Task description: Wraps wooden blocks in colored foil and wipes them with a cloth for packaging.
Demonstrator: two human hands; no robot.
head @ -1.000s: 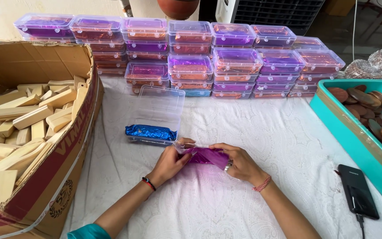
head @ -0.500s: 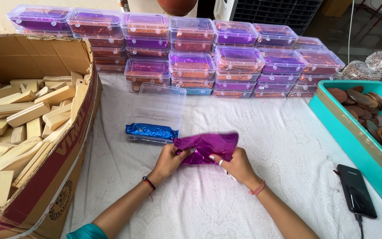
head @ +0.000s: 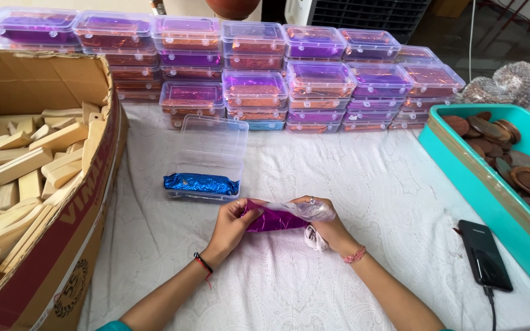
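Meanwhile both hands' grips pinch a purple foil packet near the open box holding a blue one.

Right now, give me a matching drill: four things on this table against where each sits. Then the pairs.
Things:
1. purple foil piece
2. blue foil block
3. phone
4. wood blocks

Places:
A. in the cardboard box at the left
B. between the left hand and right hand
C. in the open clear box
D. on the white cloth beside the teal tray

Pairs: 1-B, 2-C, 3-D, 4-A
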